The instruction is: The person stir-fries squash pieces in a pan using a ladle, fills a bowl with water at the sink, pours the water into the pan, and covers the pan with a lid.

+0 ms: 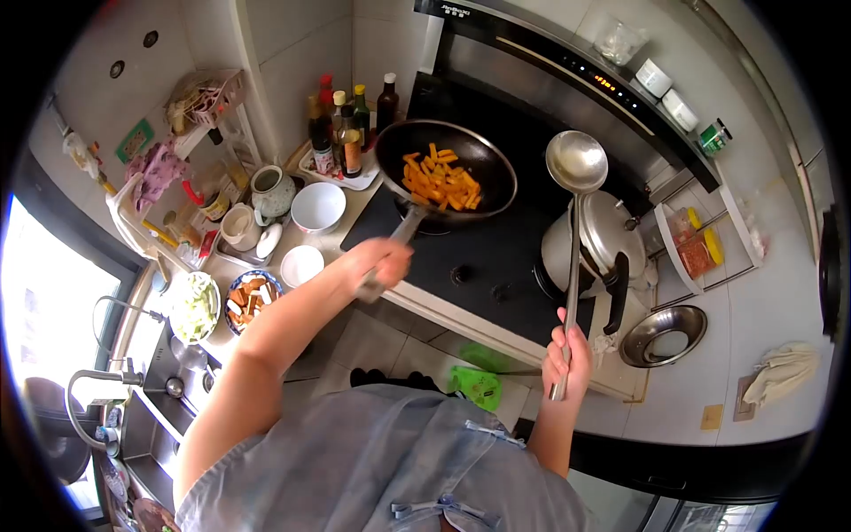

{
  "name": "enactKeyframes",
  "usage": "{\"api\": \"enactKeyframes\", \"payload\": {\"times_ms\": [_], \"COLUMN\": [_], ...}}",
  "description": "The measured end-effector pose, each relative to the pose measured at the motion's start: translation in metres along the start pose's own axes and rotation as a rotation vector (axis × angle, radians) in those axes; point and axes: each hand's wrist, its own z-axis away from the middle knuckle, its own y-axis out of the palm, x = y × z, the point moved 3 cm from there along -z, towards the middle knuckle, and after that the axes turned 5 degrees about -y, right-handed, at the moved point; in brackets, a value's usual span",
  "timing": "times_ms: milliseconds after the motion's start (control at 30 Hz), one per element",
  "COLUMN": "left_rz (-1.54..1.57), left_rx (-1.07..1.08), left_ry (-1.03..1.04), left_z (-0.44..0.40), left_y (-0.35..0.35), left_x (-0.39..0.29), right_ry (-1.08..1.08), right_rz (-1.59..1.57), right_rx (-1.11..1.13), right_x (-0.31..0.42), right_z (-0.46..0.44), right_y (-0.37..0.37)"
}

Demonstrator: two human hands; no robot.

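My left hand (379, 263) is wrapped round the handle of a dark wok (495, 177) over the left side of the stove. Orange strips of food (441, 182) lie in the wok; their exact kind I cannot tell. In my right hand (569, 356) is the long handle of a metal ladle (577, 160). The ladle's bowl is raised to the right of the wok, apart from it, and looks free of food. Behind the ladle's handle, a pressure cooker (612, 226) with a black handle sits on the right of the stove.
Sauce bottles (352, 151) stand left of the wok. Along the left counter are a white bowl (318, 207), a plate of pale green pieces (194, 307) and a bowl of brown and white pieces (253, 301). A metal basin (663, 335) sits at right, below the range hood (585, 75).
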Motion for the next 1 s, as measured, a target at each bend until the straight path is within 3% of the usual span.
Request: {"api": "enactKeyframes", "payload": {"times_ms": [33,67,133,200,267,300,333,400,467,533,600,633,667,700,800,867,967,1000], "left_rz": [0.019,0.334,0.102,0.201,-0.016,-0.076,0.340,-0.008,0.267,0.208,0.290,-0.011,-0.015,0.247,-0.023,0.246,-0.019,0.113], "left_rx": [-0.094,-0.033,0.009,0.030,-0.009,0.126,0.225,0.001,-0.013,0.062,0.011,0.039,0.152,0.182,-0.064,0.058,0.025,0.045], "left_ry": [-0.033,-0.220,-0.103,-0.189,0.016,0.059,-0.258,0.027,-0.191,-0.201,-0.260,-0.040,-0.008,-0.235,-0.035,-0.243,-0.125,-0.179], "left_z": [0.031,0.058,0.117,0.092,0.037,0.007,-0.020,0.026,0.090,0.128,0.092,0.061,0.033,0.013,0.055,0.117,0.108,0.079], "left_y": [-0.015,-0.031,0.001,-0.017,-0.006,-0.007,-0.012,-0.005,-0.026,-0.002,-0.010,-0.009,0.002,0.012,-0.006,-0.017,0.000,-0.001], "left_x": [0.017,0.034,0.035,0.040,0.020,0.009,0.008,0.025,0.051,0.051,0.047,0.038,0.025,0.016,0.039,0.056,0.050,0.044], "right_ry": [-0.001,-0.016,-0.059,-0.134,-0.134,-0.132,-0.123,-0.108,-0.069,-0.079,-0.070,-0.100,-0.122,-0.118,-0.124,-0.115,-0.121,-0.109], "right_rz": [0.004,0.001,0.040,0.098,0.121,0.124,0.079,0.083,0.195,0.160,0.150,0.141,0.104,0.095,0.149,0.207,0.206,0.211], "right_rx": [0.037,0.084,0.080,0.015,-0.009,-0.028,0.019,-0.035,-0.020,-0.016,-0.046,-0.074,0.001,-0.024,-0.042,0.012,-0.025,-0.068], "right_x": [0.002,0.001,0.002,-0.003,0.004,0.005,0.005,0.005,0.007,0.006,-0.003,-0.005,-0.003,-0.004,-0.001,0.004,0.004,0.006], "right_z": [0.005,0.012,0.018,0.014,0.004,0.001,-0.001,0.006,0.022,0.022,0.020,0.012,0.008,0.009,0.021,0.034,0.042,0.035], "right_y": [-0.009,-0.022,-0.031,-0.037,-0.019,-0.012,-0.008,-0.011,-0.023,-0.032,-0.033,-0.029,-0.020,-0.015,-0.023,-0.034,-0.027,-0.017]}}
